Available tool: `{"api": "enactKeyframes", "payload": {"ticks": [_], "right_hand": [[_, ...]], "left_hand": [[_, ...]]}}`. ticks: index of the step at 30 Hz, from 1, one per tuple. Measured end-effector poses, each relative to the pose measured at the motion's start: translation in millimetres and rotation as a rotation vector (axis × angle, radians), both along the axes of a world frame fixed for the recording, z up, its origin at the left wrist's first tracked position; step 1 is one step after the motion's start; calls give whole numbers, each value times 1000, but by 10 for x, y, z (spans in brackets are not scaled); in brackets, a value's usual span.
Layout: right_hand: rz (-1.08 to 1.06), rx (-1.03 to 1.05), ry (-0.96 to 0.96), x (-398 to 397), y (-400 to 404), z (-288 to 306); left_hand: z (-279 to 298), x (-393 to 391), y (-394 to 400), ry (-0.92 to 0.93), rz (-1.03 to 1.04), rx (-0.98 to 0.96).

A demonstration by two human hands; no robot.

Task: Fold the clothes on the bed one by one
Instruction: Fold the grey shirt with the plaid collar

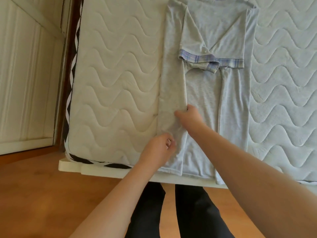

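A pale grey shirt (204,93) lies flat on a bare mattress (116,74), running from the top centre of the frame down to the near edge of the bed at the lower centre. Both of its long sides are folded inward, forming a narrow column. Its two short sleeves (197,40) are folded across the upper part and overlap near the middle; each ends in a blue and cream plaid cuff (228,62). The hem hangs just over the near edge of the bed.

The right hand (188,115) reaches in from the lower right and sits at the centre of the frame, fingers curled round the inner edge of the left-hand folded panel, gripping the cloth. The left hand (159,148) comes up from the bottom centre and rests lower on the same panel, near the hem, fingertips pinching the fabric at its outer edge.

The mattress is white, quilted in wavy lines, and fills most of the upper frame. A black and white zigzag trim (70,100) runs down its left side and along the near corner. It rests on a white bed frame (106,170). A wooden floor (42,189) fills the bottom, with the person's dark trouser legs (193,212) at bottom centre. A white panelled wardrobe door (25,66) stands at the left.
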State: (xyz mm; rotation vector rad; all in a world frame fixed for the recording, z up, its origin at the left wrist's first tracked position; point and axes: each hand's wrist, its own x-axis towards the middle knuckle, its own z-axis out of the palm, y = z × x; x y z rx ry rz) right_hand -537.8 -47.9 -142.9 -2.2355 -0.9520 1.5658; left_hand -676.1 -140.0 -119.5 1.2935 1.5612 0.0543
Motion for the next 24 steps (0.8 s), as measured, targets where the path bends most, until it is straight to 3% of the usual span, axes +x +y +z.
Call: {"api": "enactKeyframes", "payload": {"ticks": [3, 7, 11, 15, 20, 24], "right_hand": [[-17, 33, -29, 137, -240, -16], [76, -142, 93, 212, -611, -52], [73, -95, 15, 177, -988, 6], [-64, 90, -73, 121, -1263, 72], [42, -110, 49, 83, -1472, -47], [11, -56, 12, 116, -1570, -116]], "left_hand": [[-109, -217, -129, 74, 188, 132], [-247, -328, -234, 44, 311, -85], [-316, -293, -322, -24, 254, -231], [-292, -211, -461, -40, 291, -167], [-383, -269, -701, -50, 343, -176], [-414, -268, -925, -19, 384, -167]]}}
